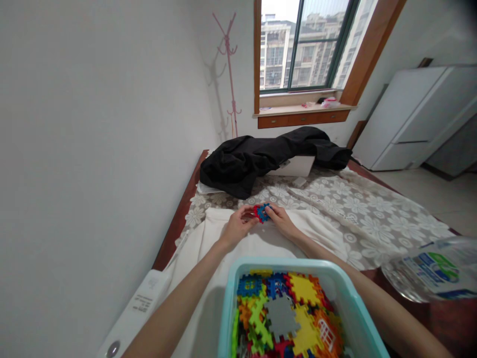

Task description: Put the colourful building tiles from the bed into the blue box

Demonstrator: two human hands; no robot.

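Red-blue pieces (263,213) — between both hands (237,226) (282,221)

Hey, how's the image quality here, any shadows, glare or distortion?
In the head view, the sky beyond the window is washed out; the coat rack throws a soft shadow on the wall; the clear bottle shows glare; the wooden frame slants, probably from lens distortion; the blue and red pieces look soft.
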